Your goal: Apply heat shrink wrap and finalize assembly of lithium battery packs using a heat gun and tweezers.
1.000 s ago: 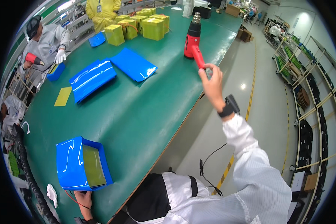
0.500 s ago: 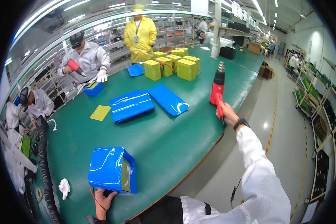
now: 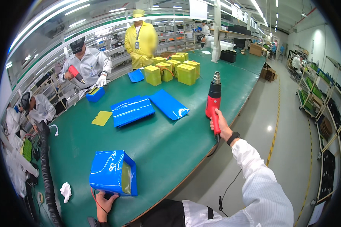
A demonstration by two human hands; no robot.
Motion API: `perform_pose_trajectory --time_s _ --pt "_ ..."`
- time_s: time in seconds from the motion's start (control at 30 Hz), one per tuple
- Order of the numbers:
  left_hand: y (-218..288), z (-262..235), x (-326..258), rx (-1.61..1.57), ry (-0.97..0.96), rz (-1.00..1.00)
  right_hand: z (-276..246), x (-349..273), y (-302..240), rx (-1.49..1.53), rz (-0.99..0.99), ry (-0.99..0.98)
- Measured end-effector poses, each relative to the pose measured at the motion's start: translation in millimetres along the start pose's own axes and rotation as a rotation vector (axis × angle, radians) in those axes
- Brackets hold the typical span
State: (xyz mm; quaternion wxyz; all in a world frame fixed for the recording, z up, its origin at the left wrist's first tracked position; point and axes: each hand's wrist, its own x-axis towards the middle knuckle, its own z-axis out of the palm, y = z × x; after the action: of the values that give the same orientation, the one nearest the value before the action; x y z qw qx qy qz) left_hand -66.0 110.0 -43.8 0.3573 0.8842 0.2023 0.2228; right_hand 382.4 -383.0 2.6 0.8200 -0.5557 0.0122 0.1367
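Observation:
My right hand (image 3: pixel 220 124) is wrapped around the handle of a red and black heat gun (image 3: pixel 213 99), held over the right edge of the table with its metal nozzle pointing up. Close to me stands a battery pack (image 3: pixel 127 181) in a loose, shiny blue plastic sleeve (image 3: pixel 107 168). The sleeve's right end gapes, showing the yellow-green pack inside. My left hand (image 3: pixel 104 204) grips the near lower edge of this pack, its fingers partly hidden. A thin red wire (image 3: pixel 95 197) runs down beside that hand.
Flat blue sleeves (image 3: pixel 132 110) and a yellow-green sheet (image 3: pixel 102 118) lie mid-table. Several yellow-green packs (image 3: pixel 153 75) stand farther back. Across the green table (image 3: pixel 170 140), a co-worker (image 3: pixel 88 62) heats a blue-wrapped pack (image 3: pixel 95 94). A black hose (image 3: pixel 45 166) and crumpled white cloth (image 3: pixel 66 192) lie left.
My right hand has brought the heat gun a little left and nearer to me. My left hand stays at the pack, which has hardly moved.

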Motion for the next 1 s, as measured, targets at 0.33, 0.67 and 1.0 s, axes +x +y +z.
perform_pose_trajectory --time_s 0.33,0.67,1.0 --pt "26.2 -7.8 3.5 -0.099 -0.071 0.076 -12.9 -121.7 9.1 -0.238 -0.328 0.146" --pt "17.7 -11.4 -0.7 -0.116 -0.08 -0.041 21.5 -187.5 -4.4 -0.148 -0.339 0.031" --pt "-9.1 -8.5 -0.4 -0.074 -0.114 -0.052 33.8 -211.8 -1.2 -0.773 -0.575 0.128"
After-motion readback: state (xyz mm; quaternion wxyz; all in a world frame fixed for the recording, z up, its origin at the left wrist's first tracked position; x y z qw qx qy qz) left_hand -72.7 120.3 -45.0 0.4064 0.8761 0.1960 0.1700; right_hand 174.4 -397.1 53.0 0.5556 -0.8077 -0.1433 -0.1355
